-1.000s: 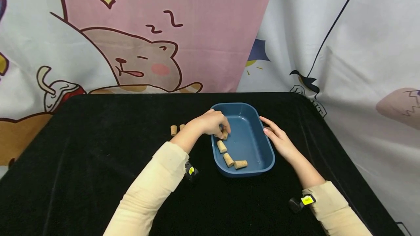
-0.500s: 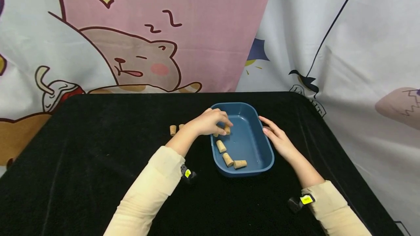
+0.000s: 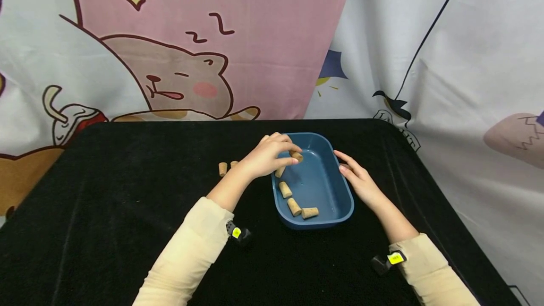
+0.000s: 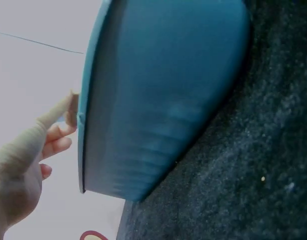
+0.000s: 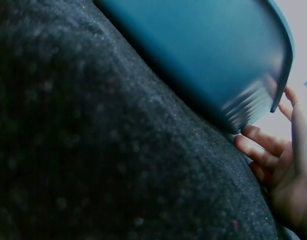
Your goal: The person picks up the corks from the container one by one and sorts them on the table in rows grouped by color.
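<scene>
My left hand pinches a tapered cork stopper between thumb and fingertips, above the far left part of a blue plastic tub. Several more corks lie on the tub's floor along its left and near sides, one cork among them. At the tub's right side, my right hand touches the rim and outer wall with extended fingers. The left wrist view shows the left hand beyond the tub's rim, with the cork mostly hidden. In the right wrist view, the fingers lie against the tub's end.
Left of the tub, a cork stands on the black cloth, and a second cork is partly hidden behind the left forearm. A printed curtain hangs behind the table.
My left hand has lifted its cork up from the tub floor, uncovering another cork beneath. The right hand has stayed at the tub's side.
</scene>
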